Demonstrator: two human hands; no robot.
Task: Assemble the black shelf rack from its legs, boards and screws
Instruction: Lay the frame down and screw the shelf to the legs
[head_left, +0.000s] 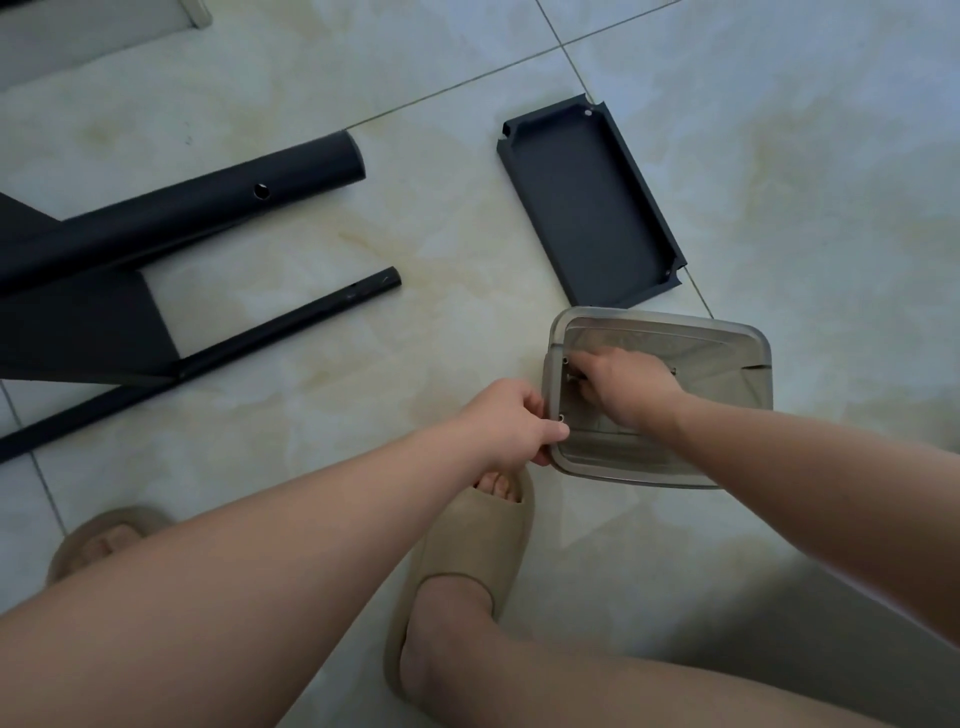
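A translucent grey plastic container (727, 343) stands on the tiled floor at centre right. My left hand (511, 423) grips its left rim. My right hand (621, 387) reaches inside it, fingers curled over small screws near the left wall; what it holds is hidden. A loose black shelf board (589, 202) with raised edges lies flat just behind the container. At the left lies the partly built rack: a thick black leg tube (197, 205) with a screw hole, a thin black leg tube (291, 317) and a black board (83, 322) fixed between them.
My feet in beige slippers (467, 561) stand on the floor right below the container; a second slipper (104, 538) is at lower left. A pale baseboard or door frame (192, 10) runs along the top left corner.
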